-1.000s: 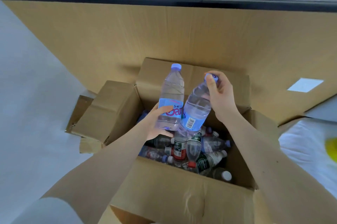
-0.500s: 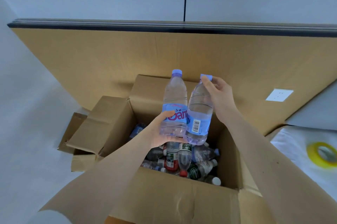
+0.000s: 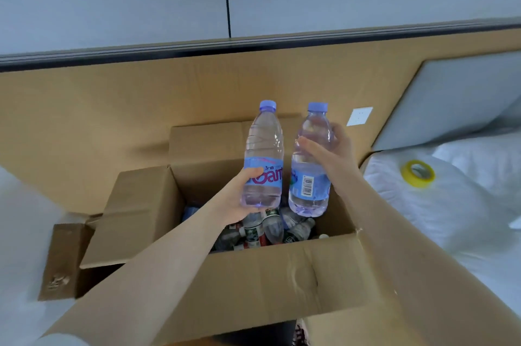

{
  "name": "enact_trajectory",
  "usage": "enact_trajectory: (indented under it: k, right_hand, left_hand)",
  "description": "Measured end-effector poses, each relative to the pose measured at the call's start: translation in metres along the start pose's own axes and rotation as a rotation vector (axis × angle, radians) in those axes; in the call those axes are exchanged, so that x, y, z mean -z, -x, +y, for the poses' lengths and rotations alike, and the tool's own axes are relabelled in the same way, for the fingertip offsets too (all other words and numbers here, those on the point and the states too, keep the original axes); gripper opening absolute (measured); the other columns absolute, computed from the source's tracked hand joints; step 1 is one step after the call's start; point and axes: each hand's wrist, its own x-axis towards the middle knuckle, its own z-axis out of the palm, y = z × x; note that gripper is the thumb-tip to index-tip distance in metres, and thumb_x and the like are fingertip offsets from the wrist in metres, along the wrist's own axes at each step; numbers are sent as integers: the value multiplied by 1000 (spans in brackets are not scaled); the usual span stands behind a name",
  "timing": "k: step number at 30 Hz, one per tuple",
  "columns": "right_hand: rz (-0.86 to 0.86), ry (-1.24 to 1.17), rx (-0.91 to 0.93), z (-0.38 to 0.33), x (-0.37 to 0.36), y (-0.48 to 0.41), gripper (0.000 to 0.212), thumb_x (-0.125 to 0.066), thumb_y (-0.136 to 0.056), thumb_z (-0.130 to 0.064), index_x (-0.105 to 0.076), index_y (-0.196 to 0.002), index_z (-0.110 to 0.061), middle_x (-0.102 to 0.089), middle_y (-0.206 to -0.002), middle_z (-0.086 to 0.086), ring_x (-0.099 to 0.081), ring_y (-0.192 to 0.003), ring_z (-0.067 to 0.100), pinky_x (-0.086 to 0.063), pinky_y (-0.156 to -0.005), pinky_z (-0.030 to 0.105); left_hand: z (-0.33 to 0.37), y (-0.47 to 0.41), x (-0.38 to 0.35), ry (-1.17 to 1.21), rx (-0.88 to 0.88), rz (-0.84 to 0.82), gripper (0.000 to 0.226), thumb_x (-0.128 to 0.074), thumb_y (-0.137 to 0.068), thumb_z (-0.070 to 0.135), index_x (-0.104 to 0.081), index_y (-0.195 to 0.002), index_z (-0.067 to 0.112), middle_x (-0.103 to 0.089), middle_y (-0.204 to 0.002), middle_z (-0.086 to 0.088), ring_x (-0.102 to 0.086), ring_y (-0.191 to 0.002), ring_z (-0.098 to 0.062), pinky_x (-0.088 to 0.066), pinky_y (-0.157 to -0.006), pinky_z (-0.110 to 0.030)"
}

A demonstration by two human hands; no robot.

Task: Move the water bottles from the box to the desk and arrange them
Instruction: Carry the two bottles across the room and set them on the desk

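Reaching over the box (image 3: 253,275) holding loose bottles (image 3: 269,230), we curl our left hand (image 3: 238,202) round the base of the left bottle (image 3: 265,148) and our right hand (image 3: 337,148) round the upper body of the right bottle (image 3: 308,182), both upright just above the box.

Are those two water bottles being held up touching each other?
Apart. The head view shows a narrow gap running top to bottom between the left bottle and the right bottle, with the cardboard box visible through it.
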Motion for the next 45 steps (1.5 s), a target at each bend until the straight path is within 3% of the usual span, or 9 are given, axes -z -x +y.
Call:
enact_trajectory:
  k: [2, 8, 16, 18, 22, 27, 33, 40, 45]
  right_hand:
    - [53, -17, 24, -6, 12, 18, 48, -81, -63, -35, -62, -106, -24, -74, -102, 6, -71, -92, 32, -55, -86, 49]
    - [256, -89, -18, -3, 48, 83, 49, -74, -83, -26, -55, -128, -20, -75, -99, 5, -73, -82, 29, -57, -72, 35]
    - [543, -34, -39, -19, 123, 169, 35, -70, -87, -31, -57, -116, -18, -75, -93, 6, -74, -79, 26, -57, -66, 30]
    - [599, -61, -24, -25, 145, 197, 22, -69, -88, -28, -57, -105, -20, -76, -84, 2, -73, -71, 22, -55, -58, 26]
    - [742, -91, 5, -38, 193, 266, 18, -69, -88, -23, -58, -101, -17, -75, -76, 0, -73, -65, 19, -54, -53, 24]
    - [913, -167, 40, -51, 258, 373, 19, -69, -88, -19, -57, -102, -15, -74, -72, 4, -72, -65, 21, -55, -55, 27]
    - [1094, -336, 57, -57, 330, 529, 23, -64, -90, -21, -55, -109, -14, -74, -77, 5, -72, -66, 20, -56, -54, 31]
    - [1264, -342, 141, -63, 370, 713, 19, -68, -72, -17, -64, -91, -13, -71, -77, 5, -70, -68, 21, -57, -62, 34]
    - [1484, -363, 174, -54, 367, 807, 10, -68, -62, -16, -70, -72, -17, -69, -73, 6, -68, -64, 22, -57, -60, 34]
  left_hand:
    - [-8, 2, -2, 0, 18, -43, 68, -78, -67, 32, -54, -127, 9, -73, -101, -11, -72, -85, -24, -56, -64, -31]
    - [-25, 6, -42, -67, 38, -316, 50, -66, -75, 20, -55, -124, 11, -70, -109, -12, -69, -94, -26, -58, -77, -38]
    - [-57, 19, -138, -178, 170, -509, 58, -69, -75, 13, -50, -130, 10, -68, -108, -15, -68, -94, -30, -59, -74, -41]
    - [-71, 23, -169, -186, 226, -519, 53, -73, -77, 29, -56, -123, 12, -72, -100, -12, -71, -88, -28, -59, -70, -40]
    - [-108, 38, -236, -261, 344, -510, 80, -61, -59, 70, -66, -113, 13, -72, -100, -12, -71, -87, -27, -58, -76, -40]
    - [-175, 82, -323, -435, 369, -607, 75, -63, -56, 72, -74, -101, 13, -74, -99, -15, -73, -86, -29, -58, -62, -38]
    - [-284, 162, -425, -625, 383, -732, 71, -57, -59, 78, -76, -97, 21, -74, -102, -13, -73, -86, -26, -58, -72, -39]
    - [-409, 258, -513, -707, 548, -905, 65, -40, -82, 73, -81, -78, 22, -74, -88, -12, -72, -73, -26, -55, -74, -38]
    - [-478, 312, -553, -745, 662, -1052, 62, -40, -84, 70, -79, -74, 23, -72, -80, -10, -70, -67, -24, -56, -69, -35]
